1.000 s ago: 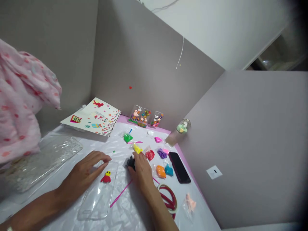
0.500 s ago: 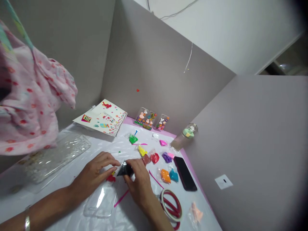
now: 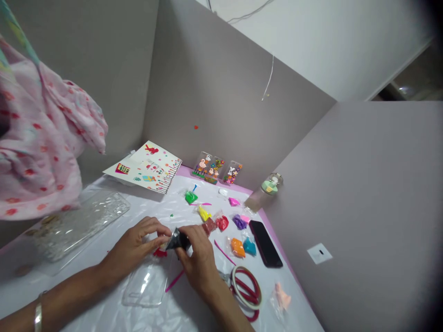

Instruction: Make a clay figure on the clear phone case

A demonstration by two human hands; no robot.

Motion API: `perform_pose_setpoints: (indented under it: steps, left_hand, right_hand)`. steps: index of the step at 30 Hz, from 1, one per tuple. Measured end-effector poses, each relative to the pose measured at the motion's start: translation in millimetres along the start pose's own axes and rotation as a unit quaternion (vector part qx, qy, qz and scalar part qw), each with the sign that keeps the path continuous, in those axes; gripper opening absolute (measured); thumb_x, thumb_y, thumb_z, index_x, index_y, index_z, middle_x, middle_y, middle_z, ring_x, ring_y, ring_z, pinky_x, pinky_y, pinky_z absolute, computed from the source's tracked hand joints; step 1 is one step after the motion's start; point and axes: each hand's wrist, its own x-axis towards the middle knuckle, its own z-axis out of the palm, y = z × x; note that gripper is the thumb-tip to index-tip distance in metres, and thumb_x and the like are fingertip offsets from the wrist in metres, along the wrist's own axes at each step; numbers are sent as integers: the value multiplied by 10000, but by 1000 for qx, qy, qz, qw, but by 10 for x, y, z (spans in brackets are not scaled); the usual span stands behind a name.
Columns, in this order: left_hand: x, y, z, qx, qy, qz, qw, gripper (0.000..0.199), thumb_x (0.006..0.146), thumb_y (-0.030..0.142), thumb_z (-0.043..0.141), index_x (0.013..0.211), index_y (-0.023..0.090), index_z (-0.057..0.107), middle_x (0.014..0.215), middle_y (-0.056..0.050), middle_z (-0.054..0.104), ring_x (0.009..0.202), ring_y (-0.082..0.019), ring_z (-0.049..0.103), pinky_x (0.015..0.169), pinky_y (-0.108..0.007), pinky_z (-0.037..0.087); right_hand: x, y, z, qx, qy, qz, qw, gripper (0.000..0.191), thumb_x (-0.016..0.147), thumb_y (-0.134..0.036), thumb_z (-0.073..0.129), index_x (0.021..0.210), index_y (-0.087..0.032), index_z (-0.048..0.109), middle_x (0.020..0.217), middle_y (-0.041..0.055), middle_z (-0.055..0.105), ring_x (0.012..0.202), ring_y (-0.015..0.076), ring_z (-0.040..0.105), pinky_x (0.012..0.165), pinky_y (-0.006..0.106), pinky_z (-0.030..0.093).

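Observation:
Between my hands is a small clear packet of black clay (image 3: pixel 177 240). My right hand (image 3: pixel 200 256) grips it from the right with fingers wrapped round its body. The thumb and forefinger of my left hand (image 3: pixel 147 237) pinch its clear plastic edge. Just below them lies a transparent phone case (image 3: pixel 145 288), flat on the white sheet. A red clay shape (image 3: pixel 160 253) sits at the case's upper end, partly hidden by my left hand. Close by my right hand are a brown clay packet (image 3: pixel 209 226) and a pink modelling tool (image 3: pixel 175 281).
Packets of orange clay (image 3: pixel 237 247), red clay (image 3: pixel 222 223) and other colours lie beyond. Red-handled scissors (image 3: pixel 248 288) and a tape roll (image 3: pixel 260 295) are at right, near a black phone (image 3: pixel 266 244). Decorated cases (image 3: pixel 232 172) lean on the wall; a clear tray (image 3: pixel 86 226) is left.
My left fingers have closed in on the packet's clear edge, where a gap showed before. The right hand keeps its grip. The view has shifted slightly.

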Motion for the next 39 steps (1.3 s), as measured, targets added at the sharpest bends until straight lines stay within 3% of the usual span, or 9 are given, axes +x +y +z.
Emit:
perform_pose_setpoints:
  steps: [4,8,12,15,20,27,33,36,39]
  left_hand:
    - [17,83,-5,-64,-28,-62,996,377,927,605,647,951,276,828,1047,-64,823,1061,-313,745,1011,-446,557]
    - [-7,124,43,-133,-47,-118,983,367,924,536,647,1058,222,780,1094,-108,830,1018,-301,773,915,-416,605]
    - [-27,174,58,-155,-58,-130,978,320,927,499,615,1009,204,706,906,-75,788,809,-241,740,758,-364,603]
    - [-17,168,28,-123,-50,-109,985,322,935,530,620,839,227,672,790,-18,705,764,-220,679,748,-343,569]
    - [-13,136,-16,-34,-16,-44,998,422,924,600,638,698,246,679,839,-7,664,865,-235,646,907,-371,529]
    - [-32,148,-16,8,-6,17,1000,258,950,487,633,921,276,779,940,-18,751,934,-241,724,892,-361,584]
    - [-39,20,-30,49,39,72,995,189,907,457,715,939,281,775,938,-37,763,972,-259,706,889,-375,583]
    - [-38,-12,-35,68,36,105,992,208,927,486,699,934,294,780,972,-39,799,1029,-270,705,947,-405,576]
    - [-42,-5,-34,90,43,133,986,208,935,495,702,904,295,752,894,0,792,942,-247,709,1109,-485,487]
  right_hand:
    - [16,-2,23,-62,20,-41,997,384,850,12,612,1170,-196,646,1040,89,747,935,259,665,829,371,560]
    - [18,-12,46,-134,40,-97,986,324,930,-25,563,1209,-174,630,1015,105,743,878,269,631,789,388,535]
    - [11,-70,39,-156,37,-119,980,258,999,-63,532,1227,-145,622,1030,123,747,884,275,625,791,394,516]
    - [14,-107,28,-161,36,-119,979,223,1025,-93,526,1213,-154,630,1027,118,748,873,271,622,780,393,509]
    - [17,-84,28,-165,27,-86,982,271,950,-49,583,1178,-180,651,1010,106,742,867,271,630,778,396,515]
    - [5,-66,9,-68,46,-19,996,364,854,7,621,1151,-200,667,1047,86,749,945,260,670,843,381,550]
    - [-7,-85,15,-42,15,-8,999,373,844,-12,631,1149,-225,663,1061,76,751,963,257,676,856,378,553]
    - [-8,-85,16,-30,18,-9,999,352,841,-21,642,1137,-210,666,1045,80,749,946,257,673,843,374,547]
    - [-5,-87,13,-17,15,-8,1000,342,843,-31,634,1134,-205,668,1034,80,746,939,256,674,839,371,542]
